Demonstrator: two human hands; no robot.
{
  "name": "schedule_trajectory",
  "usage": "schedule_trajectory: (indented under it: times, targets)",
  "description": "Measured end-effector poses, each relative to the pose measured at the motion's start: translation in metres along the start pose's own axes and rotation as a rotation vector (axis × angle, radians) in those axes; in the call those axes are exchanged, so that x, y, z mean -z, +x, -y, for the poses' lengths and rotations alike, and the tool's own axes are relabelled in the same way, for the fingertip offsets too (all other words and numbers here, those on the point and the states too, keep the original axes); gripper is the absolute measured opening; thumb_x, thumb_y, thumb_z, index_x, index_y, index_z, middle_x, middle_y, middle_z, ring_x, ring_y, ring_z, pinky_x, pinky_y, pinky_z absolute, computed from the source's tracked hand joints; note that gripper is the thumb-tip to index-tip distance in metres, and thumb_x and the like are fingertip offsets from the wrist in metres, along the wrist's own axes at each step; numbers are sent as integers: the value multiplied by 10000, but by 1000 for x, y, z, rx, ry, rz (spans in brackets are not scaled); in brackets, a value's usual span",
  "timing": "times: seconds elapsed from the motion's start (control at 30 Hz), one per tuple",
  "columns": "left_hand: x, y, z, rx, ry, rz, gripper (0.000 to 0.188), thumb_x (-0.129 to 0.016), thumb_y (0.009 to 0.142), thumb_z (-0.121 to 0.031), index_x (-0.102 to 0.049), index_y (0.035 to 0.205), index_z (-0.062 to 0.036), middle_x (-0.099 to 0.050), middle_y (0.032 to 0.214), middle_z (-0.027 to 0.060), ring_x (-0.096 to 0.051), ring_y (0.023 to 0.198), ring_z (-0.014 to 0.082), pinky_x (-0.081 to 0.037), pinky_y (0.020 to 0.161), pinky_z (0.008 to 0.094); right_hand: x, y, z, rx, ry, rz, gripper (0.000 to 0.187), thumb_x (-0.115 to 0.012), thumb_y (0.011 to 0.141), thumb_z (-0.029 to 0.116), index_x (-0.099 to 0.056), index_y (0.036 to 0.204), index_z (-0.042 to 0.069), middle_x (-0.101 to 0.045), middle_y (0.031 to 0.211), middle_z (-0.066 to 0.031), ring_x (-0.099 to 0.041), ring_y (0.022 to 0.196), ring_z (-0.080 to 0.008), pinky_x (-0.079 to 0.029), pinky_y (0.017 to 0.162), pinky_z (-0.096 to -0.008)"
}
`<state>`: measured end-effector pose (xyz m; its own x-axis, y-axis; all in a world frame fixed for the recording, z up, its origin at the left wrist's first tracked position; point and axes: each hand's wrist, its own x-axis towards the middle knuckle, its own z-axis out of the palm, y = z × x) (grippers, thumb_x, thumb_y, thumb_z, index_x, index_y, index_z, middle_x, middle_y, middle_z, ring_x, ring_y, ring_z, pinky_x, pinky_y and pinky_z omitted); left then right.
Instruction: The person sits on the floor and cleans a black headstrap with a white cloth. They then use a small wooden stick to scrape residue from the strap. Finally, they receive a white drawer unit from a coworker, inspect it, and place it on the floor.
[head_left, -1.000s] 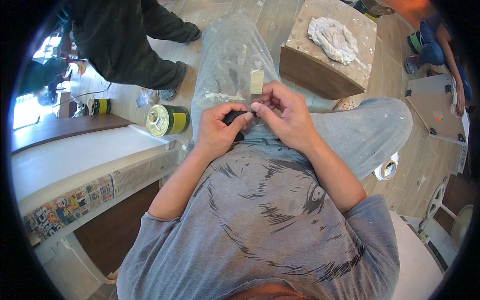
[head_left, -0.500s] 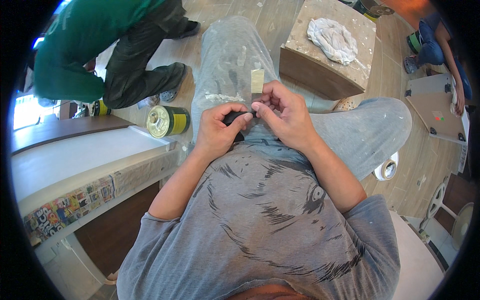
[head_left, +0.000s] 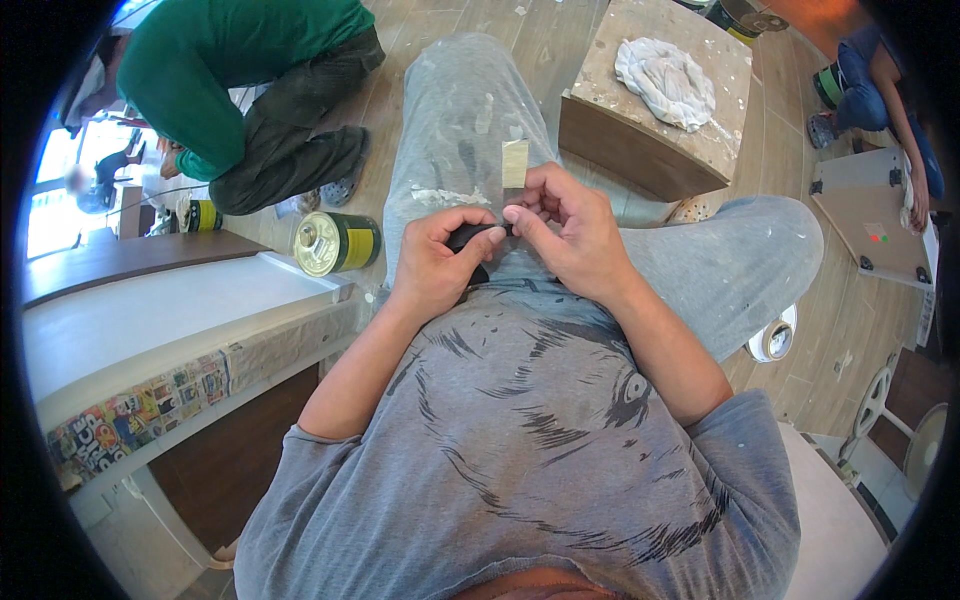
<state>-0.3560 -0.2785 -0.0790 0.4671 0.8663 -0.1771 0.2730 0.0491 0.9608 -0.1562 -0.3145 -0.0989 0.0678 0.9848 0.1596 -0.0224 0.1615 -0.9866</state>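
Observation:
My left hand (head_left: 440, 255) is closed around a black object (head_left: 466, 236), perhaps a handle; most of it is hidden in the palm. The fingers of my right hand (head_left: 572, 225) pinch at its end, the thumb nearly meeting my left thumb. From between the hands a narrow flat strip (head_left: 514, 165) stands up, pale yellow at the top and greyish lower down. Whether strip and black object are one piece, I cannot tell. Both hands are held above my lap, in front of my paint-spotted grey trousers (head_left: 470, 110).
A paint-spotted wooden box (head_left: 630, 150) carries a crumpled white cloth (head_left: 665, 82). Left of my leg stands a metal can (head_left: 337, 243) beside a white panel (head_left: 170, 315). One person in green (head_left: 190, 90) crouches at left; another holds a board (head_left: 870, 210). A tape roll (head_left: 774, 340) lies at right.
The person in green has shifted, now bent lower with an arm and hand showing at left. My hands and what they hold look the same.

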Motion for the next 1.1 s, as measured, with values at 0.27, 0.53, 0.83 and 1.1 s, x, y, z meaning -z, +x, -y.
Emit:
schedule_trajectory:
  times: [0.27,0.53,0.83,1.1]
  targets:
    - [1,0,4,-33,56,-17,146,-757,941,-76,-732,1045,24,-745,855,39,-669,772,80,-533,712,250,-2,0,-1,-25,38,-30,178,-747,937,66,-603,1022,5,-674,809,-67,-617,685,-109,-510,635,-278]
    - [0,0,2,-29,59,-5,114,-736,973,-75,-720,1034,21,-713,838,27,-641,763,82,-525,714,248,0,0,-1,-12,0,-19,183,-749,931,71,-606,1020,1,-676,816,-70,-623,701,-115,-516,645,-280]
    - [0,0,0,-20,62,-6,116,-738,978,-96,-723,1026,9,-705,823,12,-629,745,70,-515,699,239,3,0,7,-45,-60,10,165,-714,955,25,-614,1084,-5,-636,866,-37,-605,773,-83,-515,687,-252]
    - [1,1,2,-10,17,-3,136,-751,950,-64,-729,1052,24,-735,842,34,-655,749,77,-524,689,249,-1,0,10,70,-170,-74,210,-753,914,44,-601,1052,0,-671,793,-83,-645,674,-133,-524,621,-285]
